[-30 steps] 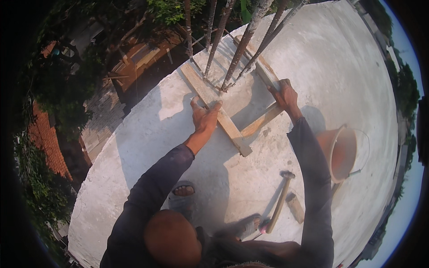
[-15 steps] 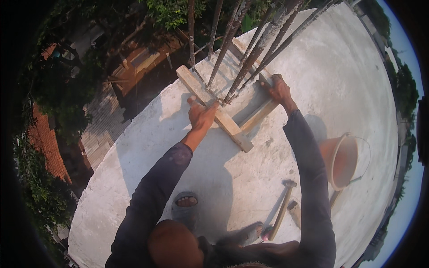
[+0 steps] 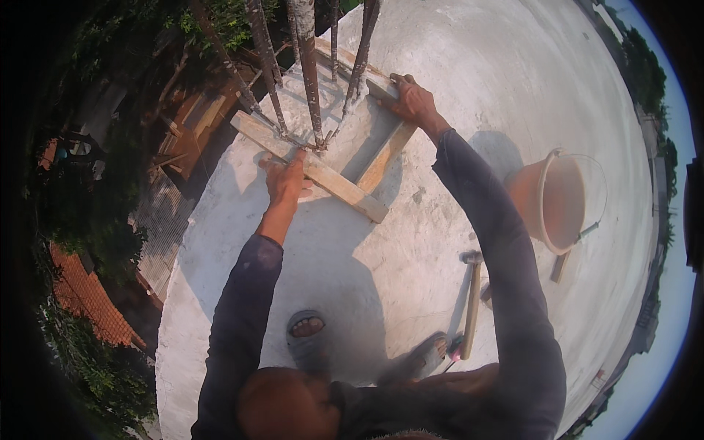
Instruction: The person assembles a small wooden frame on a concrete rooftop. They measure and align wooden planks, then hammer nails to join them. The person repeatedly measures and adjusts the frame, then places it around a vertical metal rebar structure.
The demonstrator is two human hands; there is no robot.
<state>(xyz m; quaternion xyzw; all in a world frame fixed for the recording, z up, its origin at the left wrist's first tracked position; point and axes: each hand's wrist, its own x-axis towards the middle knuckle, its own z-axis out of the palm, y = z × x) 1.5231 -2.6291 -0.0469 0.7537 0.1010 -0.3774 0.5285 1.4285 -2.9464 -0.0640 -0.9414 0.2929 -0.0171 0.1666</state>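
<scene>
A rough frame of wooden boards lies on the pale concrete surface around several upright rusty steel bars (image 3: 308, 81). My left hand (image 3: 284, 180) is at the middle of the near board (image 3: 341, 189), its index finger lying up against the wood and its other fingers partly hidden below the edge. At the far right corner, my right hand (image 3: 414, 101) is closed over the end of the far board (image 3: 378, 82). A shorter side board (image 3: 387, 155) joins the near and far boards, just below that hand.
A hammer (image 3: 474, 308) rests on the concrete (image 3: 433, 257) near my right foot. Farther right, an orange bucket (image 3: 524, 194) lies tipped on its side, with a wood piece (image 3: 561, 268) by it. On the left the concrete edge drops toward roofs (image 3: 88, 293) and trees.
The view has swung, so the frame, bars and bucket sit differently in the picture. My left hand's fingers have shifted on the near board; my right hand stays at the far corner.
</scene>
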